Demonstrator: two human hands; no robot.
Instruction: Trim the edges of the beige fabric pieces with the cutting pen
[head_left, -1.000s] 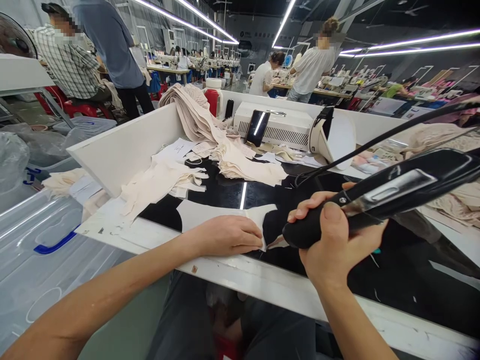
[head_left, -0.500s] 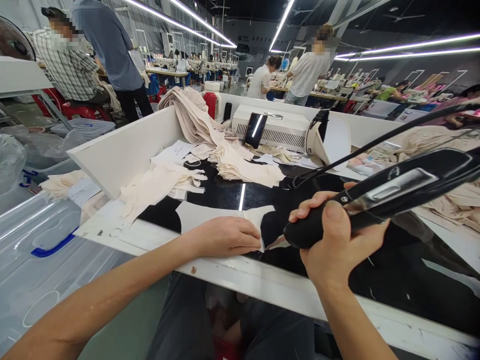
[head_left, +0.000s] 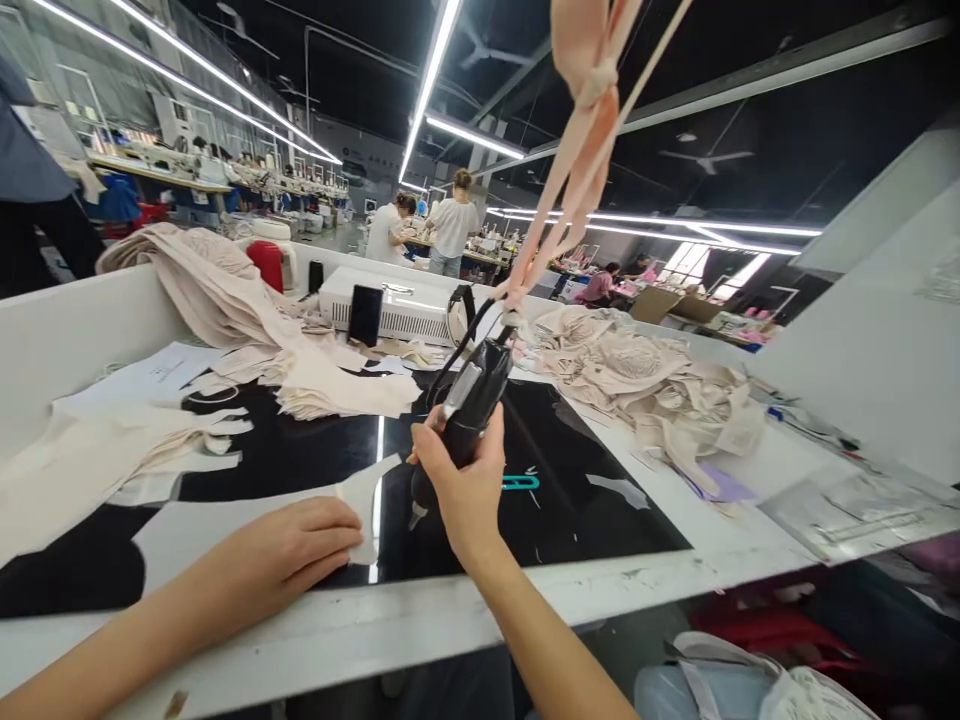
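Observation:
My left hand [head_left: 311, 545] lies flat, fingers together, on the right end of a pale cut fabric piece [head_left: 202, 520] spread on the black tabletop. My right hand [head_left: 465, 480] is wrapped around a black corded hand tool [head_left: 480, 390] with a silver lever on its body. The tool's small metal tip [head_left: 417, 515] points down, just right of the fabric's edge and apart from it. A knotted pink cloth strip [head_left: 559, 220] runs upward from the tool's top end. Right of the tool lies a teal clip-like loop [head_left: 519, 482], partly hidden by my right hand.
Stacked cream fabric pieces [head_left: 337, 380] lie behind the hands, with another pile [head_left: 97, 470] at left. A phone [head_left: 365, 315] leans on a white vented box [head_left: 412, 310]. Crumpled beige garments [head_left: 637, 370] heap up at right. People work farther back.
The view has swung right. My right hand has brought the tool from nearly sideways to upright, tip down, closer to the fabric end. My left hand stays on the fabric piece.

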